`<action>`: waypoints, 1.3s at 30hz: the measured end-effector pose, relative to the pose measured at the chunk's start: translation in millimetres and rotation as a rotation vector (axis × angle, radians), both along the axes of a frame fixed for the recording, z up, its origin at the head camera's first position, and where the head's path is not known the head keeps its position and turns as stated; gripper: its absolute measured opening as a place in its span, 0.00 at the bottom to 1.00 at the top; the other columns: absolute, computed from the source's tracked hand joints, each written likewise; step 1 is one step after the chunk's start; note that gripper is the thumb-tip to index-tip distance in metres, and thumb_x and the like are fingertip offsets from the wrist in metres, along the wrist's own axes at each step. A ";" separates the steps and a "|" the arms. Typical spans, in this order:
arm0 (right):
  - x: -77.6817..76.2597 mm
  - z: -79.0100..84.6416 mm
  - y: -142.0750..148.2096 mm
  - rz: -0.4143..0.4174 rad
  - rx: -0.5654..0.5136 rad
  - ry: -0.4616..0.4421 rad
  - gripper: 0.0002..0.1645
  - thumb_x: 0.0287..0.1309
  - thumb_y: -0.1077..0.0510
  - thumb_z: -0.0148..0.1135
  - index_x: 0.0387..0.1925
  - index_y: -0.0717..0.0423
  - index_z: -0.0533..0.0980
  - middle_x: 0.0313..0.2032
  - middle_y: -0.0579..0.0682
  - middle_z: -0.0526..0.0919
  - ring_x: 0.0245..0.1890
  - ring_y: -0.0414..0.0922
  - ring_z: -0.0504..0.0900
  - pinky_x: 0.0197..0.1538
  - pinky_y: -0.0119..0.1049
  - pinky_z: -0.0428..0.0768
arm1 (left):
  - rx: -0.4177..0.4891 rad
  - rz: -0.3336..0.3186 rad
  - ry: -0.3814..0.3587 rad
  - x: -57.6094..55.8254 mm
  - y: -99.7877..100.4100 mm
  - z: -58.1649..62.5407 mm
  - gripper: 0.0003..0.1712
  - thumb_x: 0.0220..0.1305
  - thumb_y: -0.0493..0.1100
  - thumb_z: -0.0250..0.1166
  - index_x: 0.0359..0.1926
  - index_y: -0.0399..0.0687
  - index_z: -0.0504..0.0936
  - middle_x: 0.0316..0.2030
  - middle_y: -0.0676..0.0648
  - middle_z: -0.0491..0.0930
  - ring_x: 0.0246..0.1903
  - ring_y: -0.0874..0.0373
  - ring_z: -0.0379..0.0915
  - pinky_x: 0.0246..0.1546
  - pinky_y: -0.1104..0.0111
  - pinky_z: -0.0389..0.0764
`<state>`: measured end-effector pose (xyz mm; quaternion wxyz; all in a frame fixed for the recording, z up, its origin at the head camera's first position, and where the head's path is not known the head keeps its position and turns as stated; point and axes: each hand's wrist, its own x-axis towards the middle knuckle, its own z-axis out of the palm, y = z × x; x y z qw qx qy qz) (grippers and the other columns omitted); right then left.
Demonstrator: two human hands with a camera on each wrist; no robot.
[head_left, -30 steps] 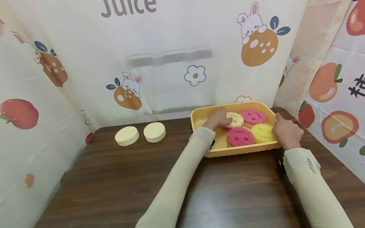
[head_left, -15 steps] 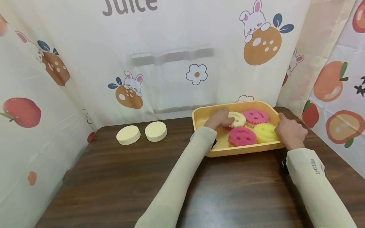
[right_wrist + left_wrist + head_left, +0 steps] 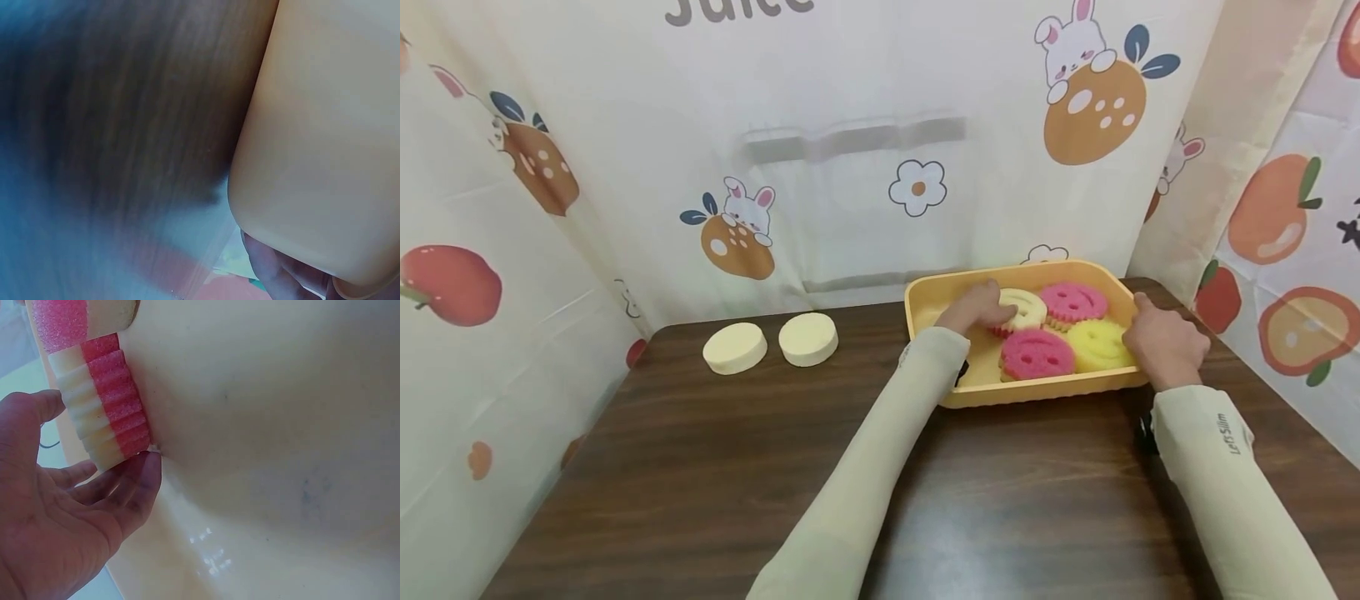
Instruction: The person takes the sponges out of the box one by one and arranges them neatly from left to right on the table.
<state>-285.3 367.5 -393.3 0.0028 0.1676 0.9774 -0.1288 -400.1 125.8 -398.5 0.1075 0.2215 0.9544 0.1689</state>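
A yellow-orange plastic tray (image 3: pixel 1000 393) stands at the back right of the table with several round smiley-face sponges in it. My left hand (image 3: pixel 973 308) reaches inside and holds a cream-and-pink smiley sponge (image 3: pixel 1024 310) by its edge. In the left wrist view, the thumb lies on the cream side of that sponge (image 3: pixel 94 419), and the fingers curl round its lower end. My right hand (image 3: pixel 1165 342) grips the tray's right rim, fingers tucked under its outside edge in the right wrist view. Beside the held sponge lie two pink sponges (image 3: pixel 1037 356) and a yellow one (image 3: pixel 1099 345).
Two cream-coloured round discs (image 3: pixel 735 347) lie side by side at the back left of the dark wooden table (image 3: pixel 700 475). A white curtain (image 3: pixel 850 83) printed with rabbits and fruit hangs behind the table and along both sides.
Both hands keep their places, the left at the sponge and the right at the tray's rim. The head view has shifted slightly.
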 end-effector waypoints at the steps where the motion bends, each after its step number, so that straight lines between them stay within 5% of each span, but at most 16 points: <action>1: -0.4 0.3 0.3 0.001 0.001 0.002 0.37 0.69 0.55 0.38 0.76 0.58 0.47 0.46 0.79 0.73 0.38 0.70 0.76 0.38 0.65 0.73 | 0.007 0.004 -0.001 0.0 0.1 1.0 0.39 0.71 0.60 0.54 0.71 0.39 0.62 0.58 0.45 0.74 0.51 0.57 0.71 0.56 0.73 0.71; 6: -1.8 1.3 0.2 -0.003 0.001 -0.010 0.39 0.66 0.56 0.40 0.77 0.58 0.46 0.45 0.78 0.74 0.36 0.68 0.75 0.37 0.63 0.73 | 0.028 0.017 -0.008 1.6 -0.9 3.2 0.34 0.70 0.60 0.56 0.65 0.40 0.66 0.50 0.46 0.75 0.47 0.58 0.71 0.50 0.72 0.72; 16: -0.5 0.5 0.4 -0.007 0.000 -0.017 0.39 0.67 0.56 0.38 0.77 0.57 0.45 0.48 0.79 0.72 0.39 0.71 0.76 0.37 0.64 0.73 | 0.031 0.051 0.001 5.5 -0.1 5.0 0.41 0.68 0.61 0.58 0.72 0.41 0.61 0.61 0.47 0.74 0.52 0.59 0.71 0.62 0.72 0.71; 24: -0.5 2.6 0.8 -0.008 0.004 -0.015 0.39 0.67 0.56 0.37 0.77 0.57 0.44 0.49 0.80 0.71 0.40 0.71 0.75 0.38 0.64 0.73 | 0.059 0.044 0.007 5.1 -0.8 9.0 0.30 0.68 0.60 0.59 0.58 0.42 0.70 0.45 0.47 0.74 0.42 0.58 0.71 0.45 0.72 0.74; 32: -2.7 3.3 0.7 -0.011 0.006 -0.015 0.40 0.66 0.56 0.38 0.77 0.57 0.44 0.49 0.80 0.72 0.41 0.72 0.75 0.38 0.64 0.72 | 0.077 0.108 0.039 2.9 -0.5 9.2 0.40 0.66 0.63 0.58 0.70 0.45 0.62 0.63 0.45 0.72 0.56 0.58 0.70 0.63 0.71 0.71; 39: -2.1 2.8 -0.1 0.002 -0.001 -0.004 0.38 0.68 0.56 0.37 0.77 0.57 0.45 0.48 0.80 0.72 0.41 0.73 0.75 0.39 0.65 0.72 | 0.123 0.101 0.036 1.5 -3.2 6.2 0.37 0.66 0.59 0.58 0.69 0.44 0.64 0.61 0.46 0.74 0.55 0.57 0.72 0.61 0.70 0.73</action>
